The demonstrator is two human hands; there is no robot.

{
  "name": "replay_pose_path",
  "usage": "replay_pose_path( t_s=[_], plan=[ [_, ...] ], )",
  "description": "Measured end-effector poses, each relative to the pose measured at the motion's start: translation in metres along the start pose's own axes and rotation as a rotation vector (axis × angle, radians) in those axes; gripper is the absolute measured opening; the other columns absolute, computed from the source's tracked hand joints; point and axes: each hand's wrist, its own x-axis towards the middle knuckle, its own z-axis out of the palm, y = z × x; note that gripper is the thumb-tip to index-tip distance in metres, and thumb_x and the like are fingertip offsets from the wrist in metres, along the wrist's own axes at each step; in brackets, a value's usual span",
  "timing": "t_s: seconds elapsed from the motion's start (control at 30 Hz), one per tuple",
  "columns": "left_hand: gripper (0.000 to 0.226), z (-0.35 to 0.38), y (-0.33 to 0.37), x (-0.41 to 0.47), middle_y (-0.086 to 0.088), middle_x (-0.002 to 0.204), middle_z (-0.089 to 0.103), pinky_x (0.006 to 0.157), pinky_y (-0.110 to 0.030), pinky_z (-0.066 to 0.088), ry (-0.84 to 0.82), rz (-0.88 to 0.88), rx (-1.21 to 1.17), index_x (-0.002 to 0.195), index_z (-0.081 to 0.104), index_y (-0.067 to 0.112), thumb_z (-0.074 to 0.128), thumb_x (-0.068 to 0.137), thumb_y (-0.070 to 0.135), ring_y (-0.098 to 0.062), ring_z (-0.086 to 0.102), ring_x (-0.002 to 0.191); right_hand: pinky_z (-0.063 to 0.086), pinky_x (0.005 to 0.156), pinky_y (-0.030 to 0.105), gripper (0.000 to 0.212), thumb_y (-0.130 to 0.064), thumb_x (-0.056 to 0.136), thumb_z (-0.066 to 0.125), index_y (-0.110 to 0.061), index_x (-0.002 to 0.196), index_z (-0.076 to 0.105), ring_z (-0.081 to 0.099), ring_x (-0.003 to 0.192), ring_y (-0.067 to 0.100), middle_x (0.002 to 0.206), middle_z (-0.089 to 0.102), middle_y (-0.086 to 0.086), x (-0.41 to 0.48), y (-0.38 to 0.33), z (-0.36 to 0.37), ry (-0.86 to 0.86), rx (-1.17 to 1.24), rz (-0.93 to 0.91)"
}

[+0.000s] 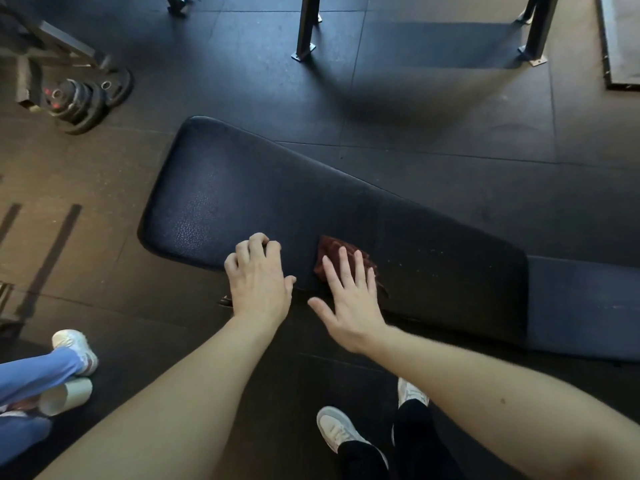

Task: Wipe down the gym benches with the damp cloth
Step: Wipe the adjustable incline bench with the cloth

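A long black padded gym bench runs from upper left to right across the view. A dark red cloth lies on the pad near its front edge. My right hand lies flat on the cloth with straight, spread fingers pressing it onto the pad. My left hand rests on the bench's front edge just left of the cloth, its fingers bent with the tips on the pad. A second, greyer pad section continues to the right.
Stacked weight plates on a rack stand at the upper left. Metal rack posts stand on the rubber floor behind the bench. Another person's legs and white shoe are at the lower left. My own shoes are below.
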Motion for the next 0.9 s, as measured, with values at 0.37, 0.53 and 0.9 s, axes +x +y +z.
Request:
replay_pose_path(
  t_s=[0.37, 0.53, 0.9],
  plan=[
    [0.060, 0.003, 0.008, 0.008, -0.002, 0.139, 0.038, 0.107, -0.046, 0.034, -0.019, 0.008, 0.018, 0.131, 0.051, 0.024, 0.080, 0.081, 0.042, -0.026, 0.036, 0.128, -0.004, 0.124, 0.060, 0.082, -0.079, 0.096, 0.020, -0.036, 0.164, 0.005, -0.016, 0.157, 0.034, 0.172, -0.012, -0.001, 0.170, -0.038, -0.096, 0.049, 0.139, 0.129],
    [0.059, 0.001, 0.008, 0.009, -0.003, 0.139, 0.039, 0.107, -0.046, 0.034, -0.025, 0.018, 0.022, 0.130, 0.052, 0.025, 0.080, 0.080, 0.043, -0.027, 0.036, 0.128, -0.008, 0.124, 0.061, 0.076, -0.078, 0.097, 0.020, -0.044, 0.162, 0.002, -0.020, 0.156, 0.031, 0.172, -0.014, -0.005, 0.167, -0.037, -0.089, 0.049, 0.092, 0.040],
    [0.055, 0.002, 0.009, 0.010, 0.000, 0.139, 0.038, 0.108, -0.045, 0.032, -0.032, 0.031, 0.011, 0.129, 0.052, 0.027, 0.078, 0.083, 0.043, -0.026, 0.035, 0.129, -0.004, 0.121, 0.069, 0.086, -0.084, 0.093, 0.021, -0.041, 0.162, -0.006, -0.020, 0.155, 0.040, 0.170, -0.022, -0.001, 0.122, 0.068, -0.081, 0.002, 0.254, 0.532]
  ],
)
